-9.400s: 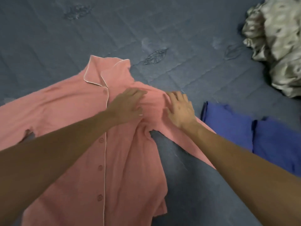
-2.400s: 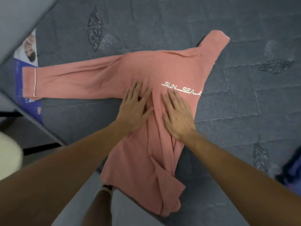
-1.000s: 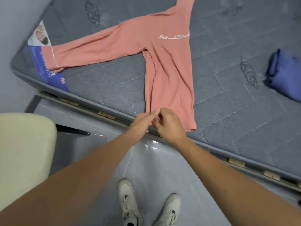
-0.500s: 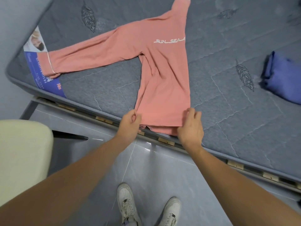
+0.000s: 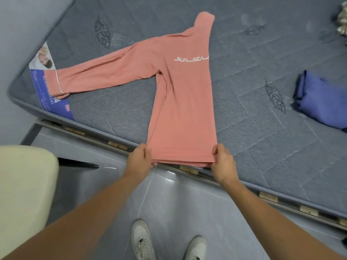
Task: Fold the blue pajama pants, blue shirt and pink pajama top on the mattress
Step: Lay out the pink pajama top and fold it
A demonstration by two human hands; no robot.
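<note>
The pink pajama top (image 5: 182,102) lies back-up on the grey mattress (image 5: 262,147), folded in half lengthwise, its white lettering showing. One long sleeve stretches out to the left toward the mattress corner. Its hem hangs at the near mattress edge. My left hand (image 5: 140,159) pinches the hem's left corner and my right hand (image 5: 222,160) pinches the right corner. A folded blue garment (image 5: 321,102) rests at the right edge of view; I cannot tell which blue piece it is.
A cream chair seat (image 5: 24,186) stands at lower left on the tiled floor. My white shoes (image 5: 142,241) are below. A printed label (image 5: 48,85) covers the mattress's left corner. Crumpled light fabric (image 5: 342,23) sits far right.
My hands have spread apart along the hem, from together at its middle to one at each corner, and the lower part of the top now lies flatter and wider.
</note>
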